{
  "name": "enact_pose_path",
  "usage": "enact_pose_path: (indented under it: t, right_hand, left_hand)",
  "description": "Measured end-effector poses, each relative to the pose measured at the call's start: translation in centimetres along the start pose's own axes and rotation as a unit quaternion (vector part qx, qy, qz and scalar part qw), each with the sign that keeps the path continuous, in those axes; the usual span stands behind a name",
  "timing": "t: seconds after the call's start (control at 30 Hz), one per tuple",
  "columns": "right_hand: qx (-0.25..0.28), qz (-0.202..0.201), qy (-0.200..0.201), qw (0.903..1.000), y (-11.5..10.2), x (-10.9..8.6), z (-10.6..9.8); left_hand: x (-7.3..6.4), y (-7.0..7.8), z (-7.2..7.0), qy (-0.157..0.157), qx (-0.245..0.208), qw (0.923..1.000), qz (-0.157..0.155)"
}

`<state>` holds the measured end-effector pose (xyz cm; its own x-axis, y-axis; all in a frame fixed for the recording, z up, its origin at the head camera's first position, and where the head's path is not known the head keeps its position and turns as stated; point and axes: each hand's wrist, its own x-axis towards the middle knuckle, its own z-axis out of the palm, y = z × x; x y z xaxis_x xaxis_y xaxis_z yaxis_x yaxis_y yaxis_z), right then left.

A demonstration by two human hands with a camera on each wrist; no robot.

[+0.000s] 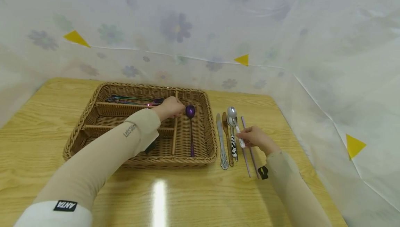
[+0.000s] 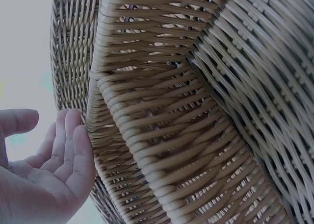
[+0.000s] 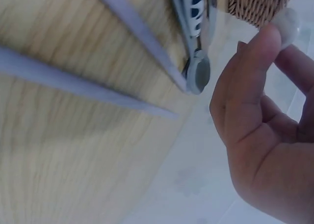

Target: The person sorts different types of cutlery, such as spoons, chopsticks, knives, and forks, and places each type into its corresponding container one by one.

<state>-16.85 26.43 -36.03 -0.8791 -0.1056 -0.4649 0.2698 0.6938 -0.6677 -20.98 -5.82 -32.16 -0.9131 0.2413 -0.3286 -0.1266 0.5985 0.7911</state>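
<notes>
My right hand (image 1: 257, 139) pinches the white handle of a spoon (image 1: 239, 132) between thumb and fingertips, over the cutlery to the right of the basket. In the right wrist view the end of that white handle (image 3: 287, 28) shows at the fingertips. My left hand (image 1: 171, 108) is over the divider of the wicker basket (image 1: 212, 143). The left wrist view shows its fingers (image 2: 81, 150) loosely bent beside the wicker, with nothing held. A purple spoon (image 1: 191, 133) lies lengthwise in the basket's right compartment, bowl away from me.
Beside the basket lie a silver knife (image 1: 221, 136), a brown-handled piece (image 1: 230, 157), a spoon with a black-and-white handle (image 1: 233, 145) and two lilac chopsticks (image 1: 252, 159). Dark, shiny cutlery (image 1: 131, 98) fills part of the back compartment. A flowered sheet (image 1: 200, 67) borders the wooden table (image 1: 131, 195).
</notes>
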Motion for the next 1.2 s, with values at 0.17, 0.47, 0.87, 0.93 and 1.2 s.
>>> enact_pose_path:
  t: [0.17, 0.47, 0.87, 0.93, 1.2]
  right_hand:
    - [0.011, -0.013, 0.003, 0.9999, -1.5, 0.0, 0.1]
    - [0.01, -0.041, -0.009, 0.9991, -4.9, -0.8, 1.1]
    - [0.011, -0.058, -0.03, 0.9978, -8.7, -1.6, 3.6]
    - [0.011, -0.059, -0.034, 0.9976, -9.2, -1.6, 4.1]
    - [0.003, -0.082, -0.049, 0.9954, -10.5, -1.3, 5.7]
  left_hand:
    - [0.2, 0.5, 0.2, -0.006, -0.009, 0.9999, -0.003]
    - [0.4, 1.4, 0.9, -0.008, 0.016, 0.9998, -0.011]
    - [0.4, 2.3, 2.1, -0.022, 0.002, 0.9998, 0.001]
    - [0.5, 2.5, 2.3, -0.02, 0.001, 0.9998, 0.006]
    - [0.3, 3.0, 2.9, 0.012, -0.056, 0.9984, 0.005]
